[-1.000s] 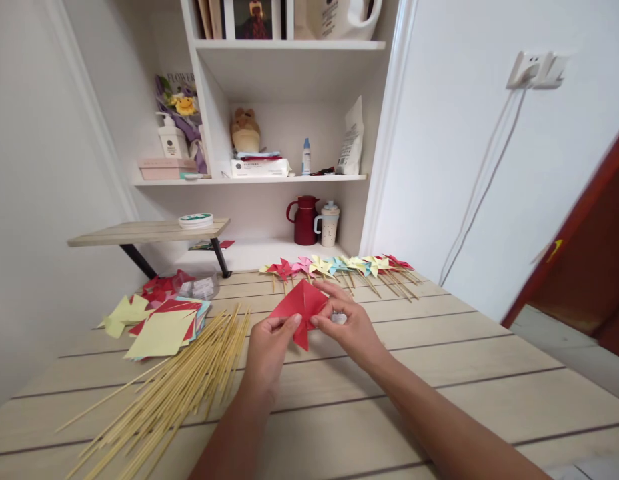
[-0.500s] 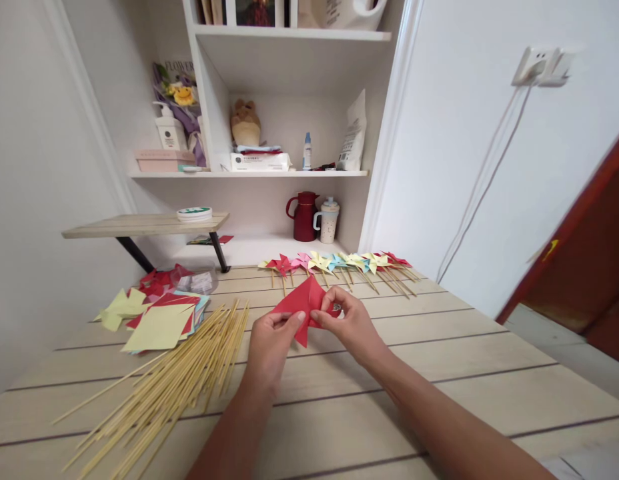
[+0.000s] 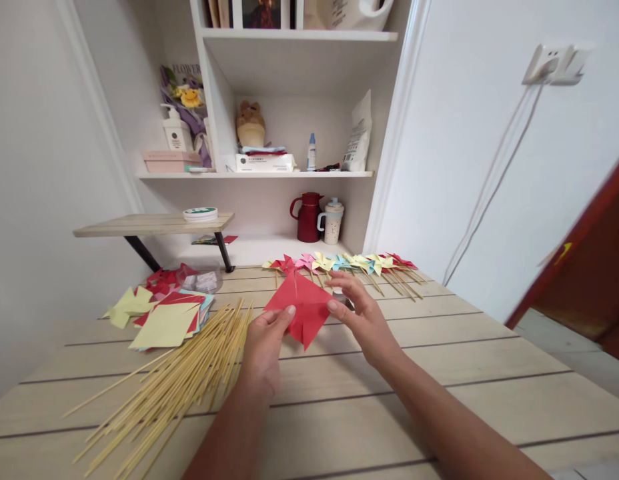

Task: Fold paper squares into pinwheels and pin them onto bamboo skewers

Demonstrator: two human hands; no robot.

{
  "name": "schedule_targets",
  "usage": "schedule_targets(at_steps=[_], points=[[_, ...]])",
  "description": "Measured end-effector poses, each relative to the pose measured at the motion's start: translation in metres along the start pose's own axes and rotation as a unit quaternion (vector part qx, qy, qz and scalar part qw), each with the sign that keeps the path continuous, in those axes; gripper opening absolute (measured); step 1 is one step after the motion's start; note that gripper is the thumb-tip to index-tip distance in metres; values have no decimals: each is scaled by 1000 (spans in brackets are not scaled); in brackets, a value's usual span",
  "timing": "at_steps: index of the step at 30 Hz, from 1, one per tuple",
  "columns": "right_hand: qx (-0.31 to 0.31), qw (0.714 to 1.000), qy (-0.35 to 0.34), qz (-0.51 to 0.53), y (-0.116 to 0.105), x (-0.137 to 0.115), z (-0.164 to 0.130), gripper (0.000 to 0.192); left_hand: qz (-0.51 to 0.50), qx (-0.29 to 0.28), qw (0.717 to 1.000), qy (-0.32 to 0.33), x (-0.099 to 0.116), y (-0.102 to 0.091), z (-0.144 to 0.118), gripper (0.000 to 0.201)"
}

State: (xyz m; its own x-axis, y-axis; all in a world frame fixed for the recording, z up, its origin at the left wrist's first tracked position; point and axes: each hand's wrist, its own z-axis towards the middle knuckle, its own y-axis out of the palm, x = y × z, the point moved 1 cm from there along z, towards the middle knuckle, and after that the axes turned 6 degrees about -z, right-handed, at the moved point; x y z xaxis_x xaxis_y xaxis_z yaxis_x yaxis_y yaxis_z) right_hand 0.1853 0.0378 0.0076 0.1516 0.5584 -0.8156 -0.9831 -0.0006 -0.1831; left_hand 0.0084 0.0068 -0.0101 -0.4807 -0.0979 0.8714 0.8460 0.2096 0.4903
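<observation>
Head view: a red paper square (image 3: 302,308), cut in from its corners, is held just above the wooden table (image 3: 439,373), near its middle. The left hand (image 3: 264,343) is pinched on the paper's left edge, thumb on top. The right hand (image 3: 362,313) is laid at the right edge, thumb pressed to the paper and the other fingers spread loosely; a small object is partly hidden beneath it and cannot be identified. The two hands are kept apart, joined only by the sheet. A loose bundle of bamboo skewers (image 3: 179,380) is seen left of the hands, a stack of coloured paper (image 3: 164,320) beyond it. A row of finished pinwheels (image 3: 344,265) is laid along the far table edge, behind the red square.
</observation>
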Motion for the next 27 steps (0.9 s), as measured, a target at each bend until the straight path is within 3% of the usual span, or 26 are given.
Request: schedule_targets(at_steps=[2,4,9,11,16,21,25,27], points=[[7,996,66,53,1,3,2,60,21,0,1000,6,1,1,-1,38],[0,988,129,86,0,5,3,75,62,7,998,20,2,3,-3,36],[-135,964,190,130,-2,0,3,48,182,3,981,62,3,9,-7,25],[-158,958,196,139,-1,-3,2,39,216,-7,973,76,3,10,-7,22],[-130,952,250,121,3,-2,0,34,228,-31,970,72,0,10,-6,25],[-118,950,256,131,4,-2,-1,32,172,-109,979,14,0,11,-9,31],[-131,953,245,118,6,0,-2,33,153,-78,985,23,1,12,-10,30],[-97,975,184,75,5,0,-2,31,115,-60,991,23,1,10,-9,29]])
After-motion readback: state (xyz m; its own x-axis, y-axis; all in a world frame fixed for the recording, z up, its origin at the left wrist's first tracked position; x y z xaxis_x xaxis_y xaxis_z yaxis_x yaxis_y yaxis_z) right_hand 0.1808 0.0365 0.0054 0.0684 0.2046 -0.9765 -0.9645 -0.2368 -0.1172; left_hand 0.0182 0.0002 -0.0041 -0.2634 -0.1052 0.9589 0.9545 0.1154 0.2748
